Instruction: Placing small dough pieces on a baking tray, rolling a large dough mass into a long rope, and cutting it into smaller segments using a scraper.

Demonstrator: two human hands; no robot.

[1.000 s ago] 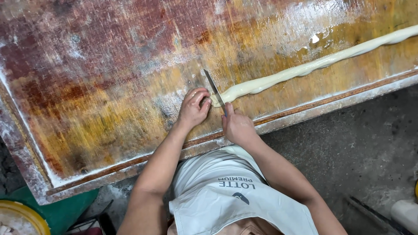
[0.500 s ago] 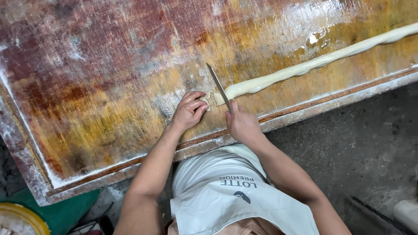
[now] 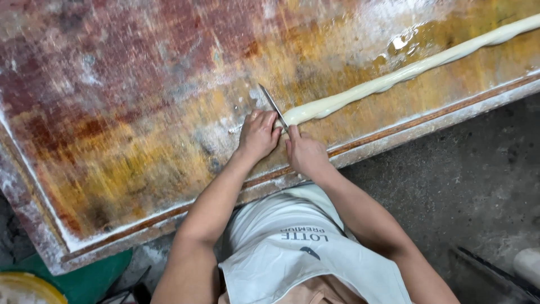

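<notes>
A long pale dough rope [image 3: 405, 72] lies across the worn wooden table [image 3: 140, 112], running from the upper right down to my hands. My right hand [image 3: 301, 153] grips a thin knife [image 3: 273, 106], whose blade is angled up and to the left at the rope's cut end. My left hand [image 3: 257, 135] rests palm down on the board just left of the blade, fingers curled together. Whatever is under that hand is hidden.
The table's near edge has a raised rim [image 3: 427, 121] dusted with flour. Grey concrete floor [image 3: 461, 186] lies to the right, with a white object [image 3: 529, 264] at the bottom right corner. A green surface [image 3: 84, 281] and a yellow bucket [image 3: 22, 287] sit at the bottom left.
The knife tilted and shifted slightly right half a second ago, then came back to the rope's end. My left hand stayed beside the blade.
</notes>
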